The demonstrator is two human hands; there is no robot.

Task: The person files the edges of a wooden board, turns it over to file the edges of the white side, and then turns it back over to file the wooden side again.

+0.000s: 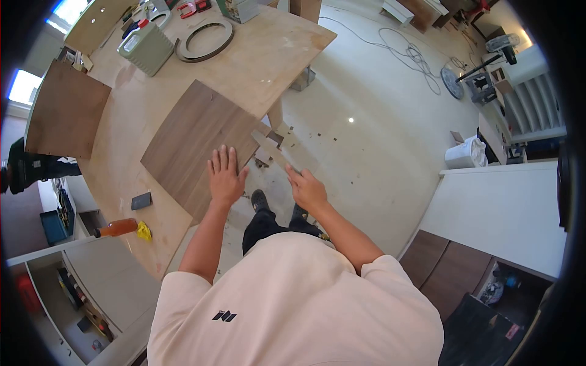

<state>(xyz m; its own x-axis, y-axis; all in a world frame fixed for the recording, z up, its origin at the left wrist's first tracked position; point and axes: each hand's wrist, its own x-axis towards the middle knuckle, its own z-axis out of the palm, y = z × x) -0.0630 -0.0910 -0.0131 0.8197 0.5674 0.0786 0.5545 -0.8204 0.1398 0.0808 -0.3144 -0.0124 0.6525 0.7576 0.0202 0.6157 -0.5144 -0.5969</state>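
A wood-grain panel (194,143) lies at the near edge of the workbench (268,70). My left hand (226,181) rests on its lower right part, palm down with fingers stretched out. Just off the panel's right edge, my right hand (307,188) is closed around one end of a long, flat file (272,150), its index finger lying along the tool. The far end of the file reaches up to the panel's edge. Part of its grip is hidden inside my fingers.
On the bench are a jerrycan (146,49), a coil of edge banding (206,41), an orange bottle (119,227), a yellow cloth (144,231) and a dark block (141,200). Offcuts litter the floor near my shoes (260,200). A cable (406,55) and fan (453,82) stand farther right.
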